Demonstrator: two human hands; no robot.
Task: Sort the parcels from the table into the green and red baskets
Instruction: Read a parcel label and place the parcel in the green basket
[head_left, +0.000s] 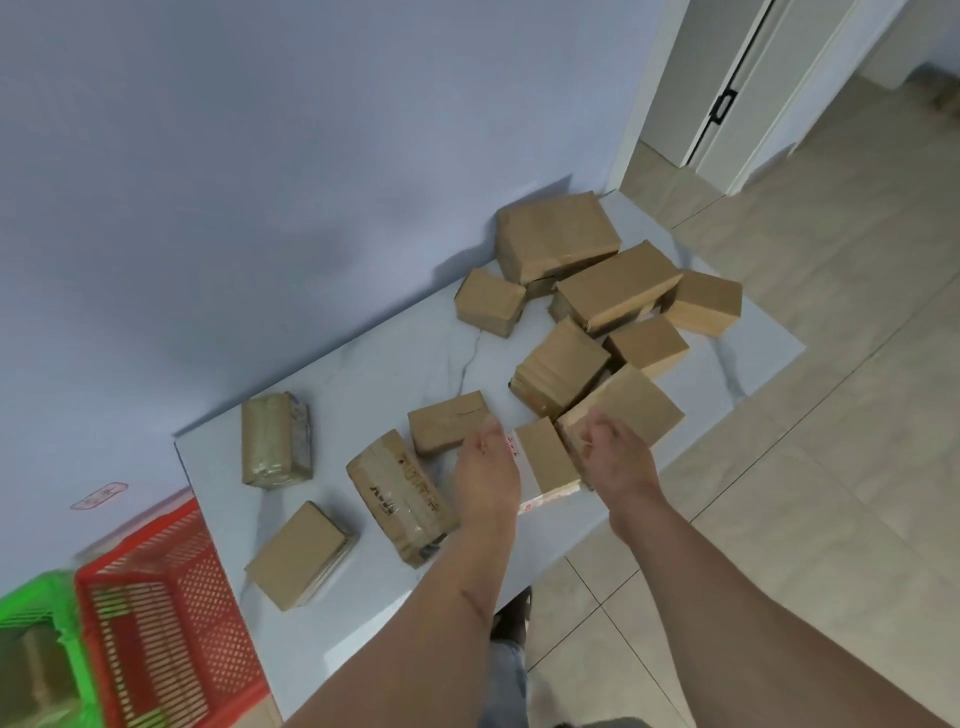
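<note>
Both forearms are reaching up-frame, left hand (485, 470) and right hand (615, 457) flanking the center small parcel (545, 454), fingers relaxed, apparently closing to lift it.

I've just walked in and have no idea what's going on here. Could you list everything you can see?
parcels: about thirteen, brown cardboard, on the table; a heap at the far right, others scattered nearer the left
small parcel: one, brown with a white label, at the table's near edge between the two hands
table: one, white marbled top, against the wall
red basket: one, plastic mesh, on the floor left of the table
green basket: one, plastic mesh, left of the red one, something brown inside
wall: pale blue, behind the table
floor: beige tiles, right
door: white with a dark handle, top right
left hand: beside the small parcel
right hand: at its other side
</note>
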